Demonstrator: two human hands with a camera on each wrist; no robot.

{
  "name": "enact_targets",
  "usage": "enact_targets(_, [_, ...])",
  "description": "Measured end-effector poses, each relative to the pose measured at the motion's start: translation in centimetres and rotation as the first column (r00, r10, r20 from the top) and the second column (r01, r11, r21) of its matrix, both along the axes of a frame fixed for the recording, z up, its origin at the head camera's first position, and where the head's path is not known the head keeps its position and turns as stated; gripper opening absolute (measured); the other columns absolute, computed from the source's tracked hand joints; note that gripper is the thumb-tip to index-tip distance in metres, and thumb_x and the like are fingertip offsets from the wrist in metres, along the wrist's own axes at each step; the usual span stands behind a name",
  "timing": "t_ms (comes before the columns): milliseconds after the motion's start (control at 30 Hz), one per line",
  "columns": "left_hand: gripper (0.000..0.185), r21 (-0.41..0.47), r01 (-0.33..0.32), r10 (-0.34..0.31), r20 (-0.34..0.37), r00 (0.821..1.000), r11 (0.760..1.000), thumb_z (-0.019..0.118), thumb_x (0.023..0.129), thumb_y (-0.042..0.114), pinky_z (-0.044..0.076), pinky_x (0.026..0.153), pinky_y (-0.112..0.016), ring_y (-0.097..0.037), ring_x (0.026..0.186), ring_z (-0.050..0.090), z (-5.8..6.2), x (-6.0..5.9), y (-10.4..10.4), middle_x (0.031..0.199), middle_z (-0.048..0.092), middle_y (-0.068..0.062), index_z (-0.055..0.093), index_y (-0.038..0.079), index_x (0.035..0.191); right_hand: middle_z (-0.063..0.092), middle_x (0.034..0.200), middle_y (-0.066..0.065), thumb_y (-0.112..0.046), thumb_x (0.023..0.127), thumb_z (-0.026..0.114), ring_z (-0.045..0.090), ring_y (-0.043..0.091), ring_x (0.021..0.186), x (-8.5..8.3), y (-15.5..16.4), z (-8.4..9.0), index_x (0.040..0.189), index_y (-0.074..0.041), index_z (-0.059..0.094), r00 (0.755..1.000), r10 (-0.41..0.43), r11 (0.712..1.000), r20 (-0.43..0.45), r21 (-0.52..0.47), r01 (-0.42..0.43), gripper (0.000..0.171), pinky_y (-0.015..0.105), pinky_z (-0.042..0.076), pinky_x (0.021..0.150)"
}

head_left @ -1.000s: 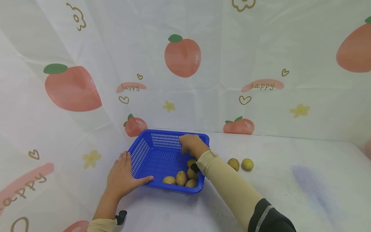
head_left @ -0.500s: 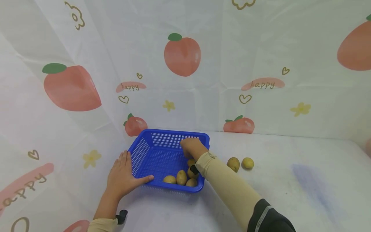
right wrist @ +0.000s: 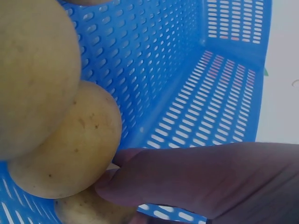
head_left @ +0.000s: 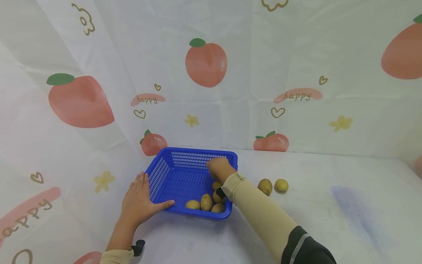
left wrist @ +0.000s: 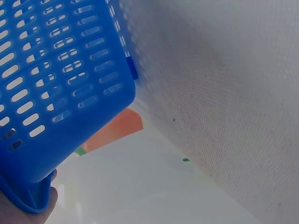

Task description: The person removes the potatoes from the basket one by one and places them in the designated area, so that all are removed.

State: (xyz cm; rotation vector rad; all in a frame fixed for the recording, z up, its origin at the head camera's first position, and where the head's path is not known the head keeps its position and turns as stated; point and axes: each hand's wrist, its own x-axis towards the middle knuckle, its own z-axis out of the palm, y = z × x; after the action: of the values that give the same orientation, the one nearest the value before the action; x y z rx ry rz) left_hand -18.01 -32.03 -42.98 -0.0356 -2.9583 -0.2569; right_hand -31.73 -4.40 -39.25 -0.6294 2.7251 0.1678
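The basket [head_left: 184, 179] sits on the table [head_left: 329, 205] near the back-left corner, with several potatoes [head_left: 206, 202] piled in its near right corner. Over the last second the right hand [head_left: 217, 168] has sunk from the far rim down toward that pile; in the wrist view its fingers [right wrist: 187, 177] curl against a potato [right wrist: 65, 144], though whether they grip it I cannot tell. The left hand [head_left: 140, 200] lies flat and relaxed against the basket's left wall, unmoved, steadying it. Two potatoes [head_left: 273, 186] lie on the table just right of the basket.

A blue perforated basket [left wrist: 56, 84] fills the upper left, a fingertip [left wrist: 46, 205] touching its lower corner.
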Motion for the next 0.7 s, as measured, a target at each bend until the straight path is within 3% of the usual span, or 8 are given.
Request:
enact_targets(400, [0.149,-0.002,-0.007,0.007,-0.002,1.0,1.0,0.067,0.074,0.091,0.02,0.13,-0.069,-0.057,0.159,0.02,-0.2,0.11,-0.07,0.171,0.017,-0.039,0.014,-0.016,0.163,0.064,0.15,0.008,0.001,0.094,0.072,0.059,0.025,0.141,-0.15,0.1,-0.45,0.145,-0.012,0.062,1.0,0.014,1.0,-0.003,-0.013,-0.014,0.054,0.04,0.053,0.117])
enact_targets(533, [0.149,-0.002,-0.01,0.01,0.0,1.0,1.0,0.067,0.074,0.091,0.02,0.13,-0.069,-0.057,0.159,0.02,-0.28,0.15,-0.11,0.171,0.017,-0.039,0.013,-0.016,0.163,0.062,0.153,0.008,0.001,0.095,0.071,0.057,0.026,0.145,-0.43,-0.15,-0.63,0.148,-0.014,0.06,1.0,0.02,0.999,-0.019,-0.034,-0.02,0.055,0.043,0.05,0.12])
enact_targets(700, [0.15,0.002,-0.009,0.009,-0.001,1.0,1.0,0.067,0.073,0.091,0.019,0.13,-0.069,-0.057,0.159,0.019,-0.21,0.07,-0.12,0.171,0.016,-0.038,0.013,-0.016,0.163,0.068,0.142,0.008,0.001,0.093,0.075,0.065,0.026,0.133,-0.47,-0.57,-0.02,0.135,-0.013,0.065,0.997,0.046,0.998,-0.066,-0.043,-0.049,0.045,0.048,0.056,0.113])
